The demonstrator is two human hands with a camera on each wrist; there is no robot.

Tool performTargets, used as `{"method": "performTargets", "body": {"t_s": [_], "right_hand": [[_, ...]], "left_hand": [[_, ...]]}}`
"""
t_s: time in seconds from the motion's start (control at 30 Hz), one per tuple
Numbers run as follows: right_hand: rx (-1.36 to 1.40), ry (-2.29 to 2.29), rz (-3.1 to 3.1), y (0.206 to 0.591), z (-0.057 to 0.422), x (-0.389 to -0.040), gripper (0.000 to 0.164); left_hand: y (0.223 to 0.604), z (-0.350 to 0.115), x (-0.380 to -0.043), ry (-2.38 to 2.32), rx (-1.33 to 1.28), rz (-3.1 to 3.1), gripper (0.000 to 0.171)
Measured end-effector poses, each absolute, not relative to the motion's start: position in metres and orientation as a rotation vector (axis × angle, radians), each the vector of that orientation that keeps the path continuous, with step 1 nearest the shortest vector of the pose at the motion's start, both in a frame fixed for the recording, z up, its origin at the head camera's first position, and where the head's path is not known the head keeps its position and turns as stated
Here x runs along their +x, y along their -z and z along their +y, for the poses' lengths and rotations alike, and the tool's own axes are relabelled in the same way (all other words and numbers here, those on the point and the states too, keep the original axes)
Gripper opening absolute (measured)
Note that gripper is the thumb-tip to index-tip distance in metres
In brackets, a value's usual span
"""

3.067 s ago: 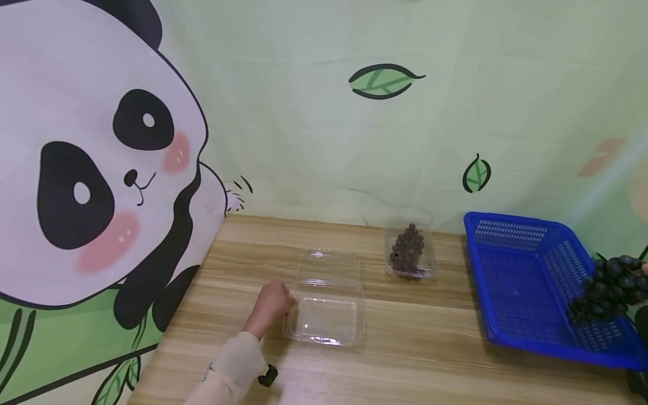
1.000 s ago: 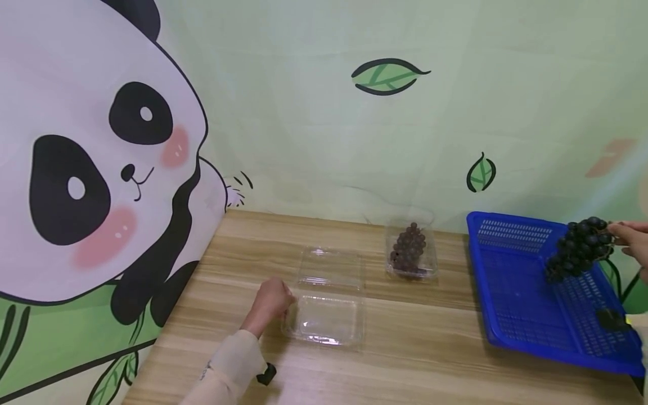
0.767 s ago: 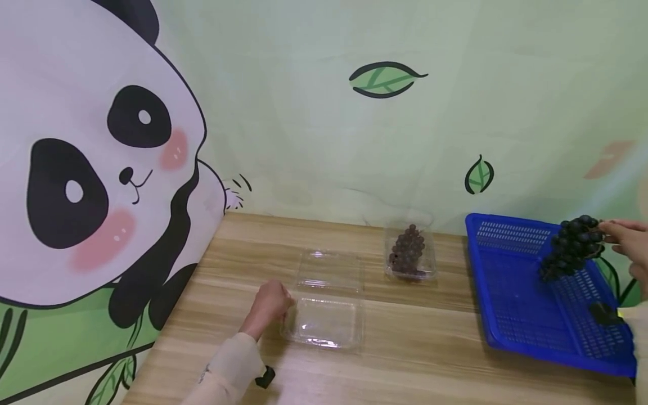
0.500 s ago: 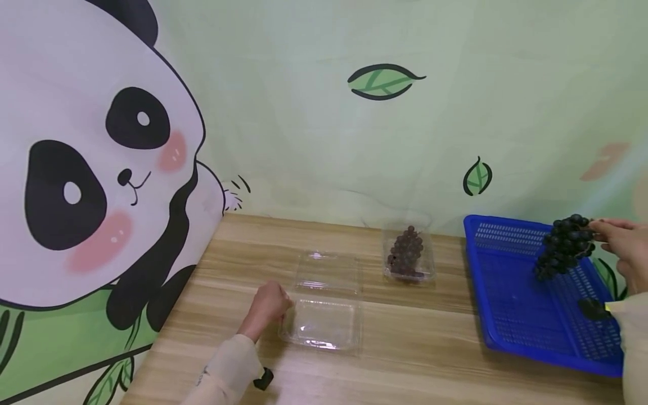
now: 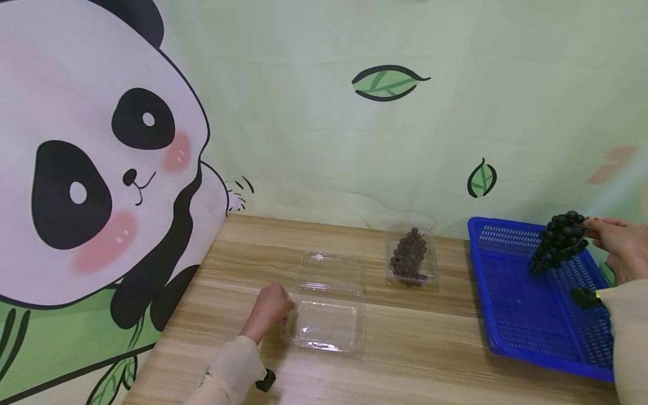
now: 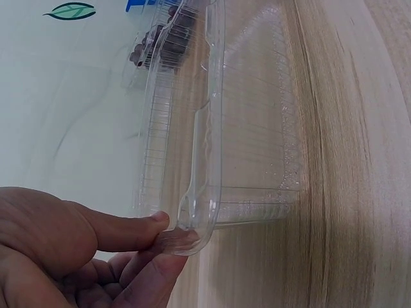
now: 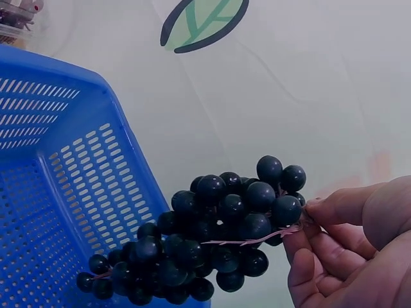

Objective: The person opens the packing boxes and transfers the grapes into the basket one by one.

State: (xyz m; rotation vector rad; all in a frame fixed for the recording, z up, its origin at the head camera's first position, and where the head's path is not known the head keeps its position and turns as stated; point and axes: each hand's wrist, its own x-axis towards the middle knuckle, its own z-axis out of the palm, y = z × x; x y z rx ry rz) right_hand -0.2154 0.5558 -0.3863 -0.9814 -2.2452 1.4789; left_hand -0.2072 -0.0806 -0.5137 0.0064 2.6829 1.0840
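Note:
A bunch of dark grapes (image 5: 559, 242) hangs over the right side of the blue basket. My right hand (image 5: 620, 244) pinches it by the stem end; the right wrist view shows thumb and fingers closed at the top of the bunch (image 7: 205, 237). On the table, a clear plastic clamshell box (image 5: 326, 326) lies unfolded, its lid half toward the wall. My left hand (image 5: 270, 309) pinches the box's near-left rim between thumb and finger, as the left wrist view shows at the box corner (image 6: 183, 240). Nothing lies inside this box.
A second clear box (image 5: 430, 261) with a reddish bunch of grapes (image 5: 409, 253) stands near the wall. The blue basket (image 5: 483, 315) takes up the table's right side. Behind the wooden table (image 5: 425, 360) hangs a panda-printed backdrop (image 5: 304, 112).
From the right edge of the head view, my right hand has come leftward and the bunch of grapes has risen over the basket. My left hand stays at the box rim.

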Motion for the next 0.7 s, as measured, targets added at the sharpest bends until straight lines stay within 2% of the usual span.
{"method": "performTargets", "body": {"t_s": [0.23,0.7], "right_hand": [[-1.084,-1.557,-2.075,0.388,0.555,-0.228,0.020],[-1.038,-1.754,-1.797,0.395,0.551,-0.235,0.029]], "left_hand": [[0.513,-0.080,-0.208,-1.106,-0.010,2.670,0.047],[0.513,-0.080,-0.206,-1.102,-0.018,2.675,0.049]]}}
